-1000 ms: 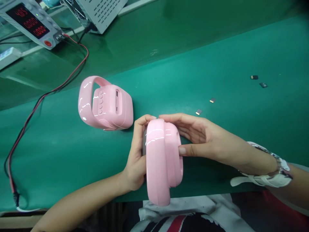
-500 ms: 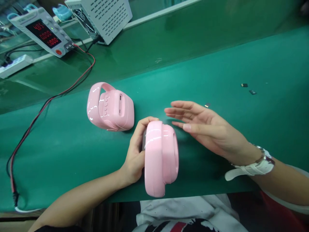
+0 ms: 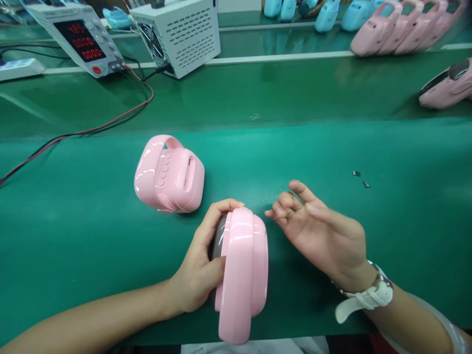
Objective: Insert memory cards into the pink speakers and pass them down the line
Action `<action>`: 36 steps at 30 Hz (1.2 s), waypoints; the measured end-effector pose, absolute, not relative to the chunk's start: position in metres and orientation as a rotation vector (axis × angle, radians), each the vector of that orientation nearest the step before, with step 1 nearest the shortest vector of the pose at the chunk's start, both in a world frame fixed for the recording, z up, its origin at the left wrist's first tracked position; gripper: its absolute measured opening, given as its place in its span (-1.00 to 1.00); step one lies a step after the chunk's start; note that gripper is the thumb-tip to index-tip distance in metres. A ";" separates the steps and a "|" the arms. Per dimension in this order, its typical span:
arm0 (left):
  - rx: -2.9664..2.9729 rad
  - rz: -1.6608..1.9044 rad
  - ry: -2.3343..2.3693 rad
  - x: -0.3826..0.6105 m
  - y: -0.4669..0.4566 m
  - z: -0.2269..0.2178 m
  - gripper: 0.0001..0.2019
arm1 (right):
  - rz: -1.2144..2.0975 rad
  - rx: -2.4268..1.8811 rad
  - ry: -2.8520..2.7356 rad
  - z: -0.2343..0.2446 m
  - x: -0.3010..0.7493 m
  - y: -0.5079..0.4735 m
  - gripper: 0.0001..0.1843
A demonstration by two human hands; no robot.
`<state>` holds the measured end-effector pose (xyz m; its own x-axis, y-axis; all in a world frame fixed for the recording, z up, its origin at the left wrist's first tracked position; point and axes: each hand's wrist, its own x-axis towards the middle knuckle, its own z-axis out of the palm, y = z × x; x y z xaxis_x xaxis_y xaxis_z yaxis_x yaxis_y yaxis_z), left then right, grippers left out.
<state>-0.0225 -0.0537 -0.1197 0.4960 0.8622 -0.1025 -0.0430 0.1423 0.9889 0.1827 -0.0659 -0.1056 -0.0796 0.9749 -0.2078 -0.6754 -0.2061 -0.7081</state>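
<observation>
My left hand (image 3: 201,265) grips a glossy pink portable speaker (image 3: 241,275) by its dark front side, thumb and fingers wrapped over the edges. The speaker is held near the bench's front edge, its broad handle band facing up toward me. To its right, my right hand (image 3: 320,226) is raised palm up, fingers spread and loosely curled, touching nothing. A second pink speaker (image 3: 180,177) with a loop handle, a row of buttons and a recessed port panel rests on the green bench, left of the held one.
Two tiny memory cards (image 3: 356,173) lie on the bench at right. A power supply with red digits (image 3: 79,42) and a perforated metal box (image 3: 184,37) stand at the back left, with red and black leads (image 3: 106,123) trailing. Pink handled units (image 3: 376,32) and blue ones (image 3: 327,17) line the back shelf.
The view has swung up and right, showing more of the back shelf. My right hand has turned palm up and its fingers have curled. My left hand still holds the speaker.
</observation>
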 end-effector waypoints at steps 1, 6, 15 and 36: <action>1.260 0.769 0.832 -0.022 -0.054 -0.119 -0.55 | 1.657 -0.722 -0.461 -0.104 0.184 -0.064 -0.82; 1.288 0.731 0.859 -0.023 -0.053 -0.117 -0.56 | 1.722 -0.608 -0.346 -0.100 0.188 -0.060 -0.73; 1.338 0.740 0.846 -0.024 -0.052 -0.116 -0.56 | 1.743 -0.561 -0.328 -0.099 0.187 -0.059 -0.62; 1.274 0.737 0.808 -0.022 -0.052 -0.112 -0.57 | 1.543 -0.859 -0.736 -0.104 0.186 -0.066 -0.81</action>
<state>-0.0221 -0.0516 -0.1121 0.5298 0.8410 -0.1098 -0.0314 0.1488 0.9884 0.1863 -0.0657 -0.1038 -0.0666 0.9904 -0.1211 -0.5289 -0.1380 -0.8374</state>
